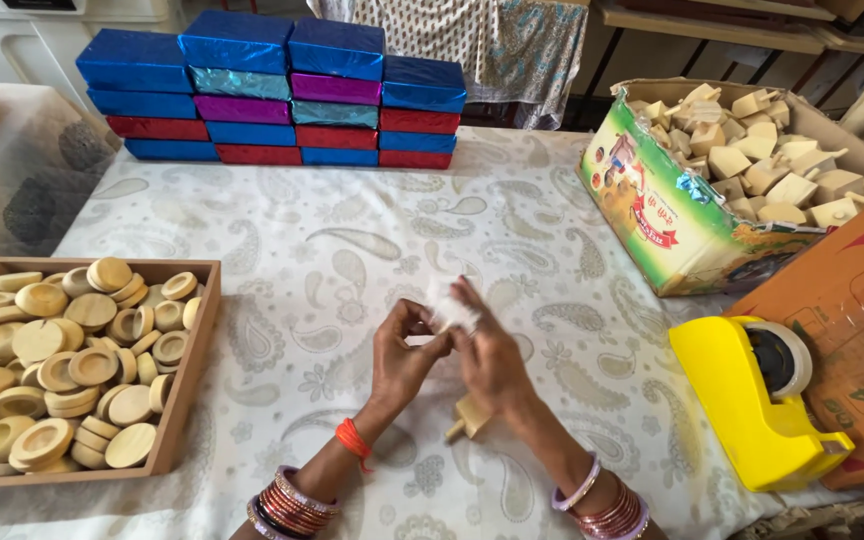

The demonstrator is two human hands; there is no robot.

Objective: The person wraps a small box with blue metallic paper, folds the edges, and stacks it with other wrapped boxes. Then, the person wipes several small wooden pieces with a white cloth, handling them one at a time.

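Note:
My left hand [404, 352] and my right hand [487, 355] meet over the middle of the table. Together they pinch a small white piece of paper or cloth [449, 303] at the fingertips. What, if anything, is wrapped inside it is hidden. A small wooden block with a peg [468, 416] lies on the cloth just under my right wrist. Both wrists wear bangles, and the left one has an orange thread.
A wooden tray [195, 350] of round wooden discs sits at the left. A cardboard box [652, 215] of pale wooden pieces stands at the back right. A yellow tape dispenser [742, 400] lies at the right beside an orange carton [852, 300]. Foil-wrapped boxes [272, 90] are stacked at the back.

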